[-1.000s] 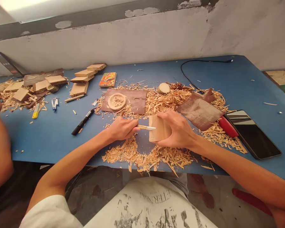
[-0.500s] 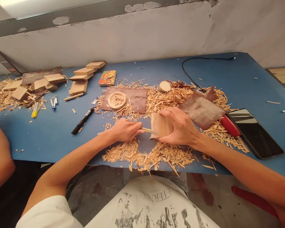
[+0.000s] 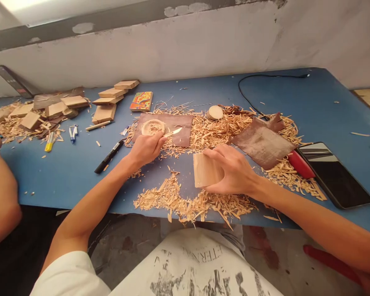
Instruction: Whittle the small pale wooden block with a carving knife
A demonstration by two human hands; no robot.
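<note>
The left hand (image 3: 147, 148) is closed around the handle of a small knife (image 3: 174, 132), and the blade points to the right, over a brown sheet (image 3: 185, 120) and apart from the wood block. Just behind this hand is a round wooden dish (image 3: 153, 126), which lies on the same sheet and has some wood bits in its hollow. The right hand (image 3: 234, 170) is grasping the wood block (image 3: 206, 170), with the thumb on the near side and the fingers on the far side. The block is in front of the person, near the middle of the blue table (image 3: 77, 174); whether its bottom touches the table, I cannot tell. Wood shavings (image 3: 163, 197) are lying between the block and the table edge, and a bigger heap is behind it, with a round slice of wood (image 3: 215, 112) on top. To the left of the left hand lies a black marker (image 3: 109, 157). On the right side, a phone (image 3: 336, 174) is beside a red object (image 3: 300, 164). At the far left, the arm of another person (image 3: 1, 197) is visible.
</note>
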